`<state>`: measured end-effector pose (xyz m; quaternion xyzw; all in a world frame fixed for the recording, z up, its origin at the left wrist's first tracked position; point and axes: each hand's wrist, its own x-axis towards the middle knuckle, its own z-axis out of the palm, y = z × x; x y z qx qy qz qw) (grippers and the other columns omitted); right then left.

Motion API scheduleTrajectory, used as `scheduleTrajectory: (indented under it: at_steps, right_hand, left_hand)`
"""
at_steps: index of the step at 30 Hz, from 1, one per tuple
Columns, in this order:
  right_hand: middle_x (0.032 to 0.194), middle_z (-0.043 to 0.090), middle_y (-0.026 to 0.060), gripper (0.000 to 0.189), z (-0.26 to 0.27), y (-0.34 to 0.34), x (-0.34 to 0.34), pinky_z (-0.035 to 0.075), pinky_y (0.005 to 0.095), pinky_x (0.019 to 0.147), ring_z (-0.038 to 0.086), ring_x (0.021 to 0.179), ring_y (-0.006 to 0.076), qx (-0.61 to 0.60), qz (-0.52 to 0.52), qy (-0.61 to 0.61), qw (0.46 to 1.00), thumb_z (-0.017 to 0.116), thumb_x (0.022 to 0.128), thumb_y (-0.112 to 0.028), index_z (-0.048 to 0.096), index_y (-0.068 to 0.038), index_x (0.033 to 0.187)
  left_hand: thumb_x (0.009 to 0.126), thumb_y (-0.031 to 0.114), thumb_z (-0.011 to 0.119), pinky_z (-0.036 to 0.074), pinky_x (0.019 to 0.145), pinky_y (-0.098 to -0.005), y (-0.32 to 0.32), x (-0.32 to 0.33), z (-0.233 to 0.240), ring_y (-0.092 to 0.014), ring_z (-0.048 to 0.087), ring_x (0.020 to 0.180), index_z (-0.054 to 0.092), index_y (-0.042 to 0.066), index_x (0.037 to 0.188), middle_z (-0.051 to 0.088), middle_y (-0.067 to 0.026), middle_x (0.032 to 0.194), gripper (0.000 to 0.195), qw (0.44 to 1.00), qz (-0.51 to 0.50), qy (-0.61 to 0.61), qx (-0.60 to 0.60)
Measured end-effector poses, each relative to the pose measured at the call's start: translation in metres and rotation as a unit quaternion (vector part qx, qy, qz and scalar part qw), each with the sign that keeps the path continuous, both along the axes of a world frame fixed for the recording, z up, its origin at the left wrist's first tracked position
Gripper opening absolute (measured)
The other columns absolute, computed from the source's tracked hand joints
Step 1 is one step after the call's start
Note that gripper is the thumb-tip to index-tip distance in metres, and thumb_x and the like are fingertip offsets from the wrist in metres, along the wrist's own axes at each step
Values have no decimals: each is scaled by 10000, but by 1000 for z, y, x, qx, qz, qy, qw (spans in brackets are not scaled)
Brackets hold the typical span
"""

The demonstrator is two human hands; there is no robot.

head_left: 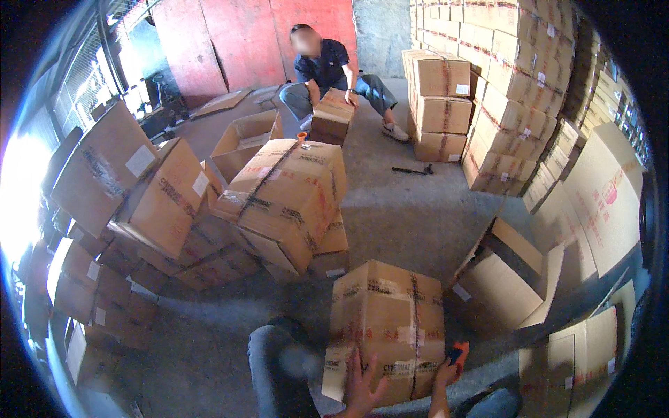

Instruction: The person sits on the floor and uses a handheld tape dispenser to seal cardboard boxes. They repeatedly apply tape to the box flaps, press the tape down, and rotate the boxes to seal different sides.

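A taped cardboard box (384, 324) stands on the floor between my knees, bearing red and black print. My left hand (366, 384) lies against its near left side, fingers spread. In my right hand (444, 379), by the box's right edge, is an orange-and-black hand tool (460, 355), partly hidden by the fingers, so its kind is unclear. Dark tape runs along the box, with clear tape across part of the print.
A large taped box (287, 193) rests on other cartons ahead; a small orange object (301, 137) sits on it. Opened cartons (502, 271) stand at right. A black tool (413, 170) lies on the floor. Beyond, a person (326, 68) handles a box (334, 112) beside stacked cartons (443, 115).
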<state>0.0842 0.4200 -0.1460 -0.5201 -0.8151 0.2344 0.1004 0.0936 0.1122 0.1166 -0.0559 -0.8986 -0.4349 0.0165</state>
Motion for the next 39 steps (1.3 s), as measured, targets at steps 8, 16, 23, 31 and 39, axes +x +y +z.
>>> scheduleTrajectory:
  at_steps: [8, 16, 23, 31, 39]
  right_hand:
    - [1146, 624, 299, 547, 49, -23, -5, 444, 460, 928, 586, 1041, 422, -71, 24, 50, 996, 563, 949, -392, 586, 107, 1172]
    - [1043, 671, 260, 559, 46, -31, -6, 482, 482, 845, 636, 956, 421, 25, 9, 63, 998, 581, 915, -456, 631, 68, 1102]
    - [1053, 658, 282, 529, -23, -1, -3, 479, 473, 858, 633, 970, 409, 35, 23, 68, 997, 562, 929, -441, 627, 51, 1111]
    - [1036, 667, 273, 522, 12, -40, -5, 487, 457, 836, 640, 952, 412, 90, 38, -36, 995, 589, 912, -441, 645, 60, 1049]
    - [1034, 662, 277, 477, 100, -58, -15, 484, 492, 819, 637, 950, 416, 22, -1, -74, 997, 585, 926, -368, 631, 81, 1082]
  left_hand:
    - [864, 347, 640, 210, 1146, -517, -3, 4, -7, -484, 160, 1424, 335, 123, 1498, 53, -269, 1575, 738, 998, 19, -38, 42]
    - [937, 326, 506, 361, 1034, -551, 2, 1, 11, -384, 475, 1241, 438, 98, 1418, 402, -232, 1444, 537, 977, 80, 180, -85]
    - [855, 285, 653, 202, 1140, -536, -10, 1, -22, -490, 147, 1421, 280, 117, 1514, 49, -265, 1577, 775, 999, 13, 32, 19]
    - [909, 235, 614, 212, 1152, -458, -29, 13, -38, -379, 210, 1429, 198, 119, 1538, 169, -208, 1573, 762, 994, 57, 34, 91]
    - [970, 324, 454, 392, 1024, -421, -77, -47, -145, -369, 487, 1247, 360, -11, 1433, 510, -244, 1342, 579, 907, 346, -218, 103]
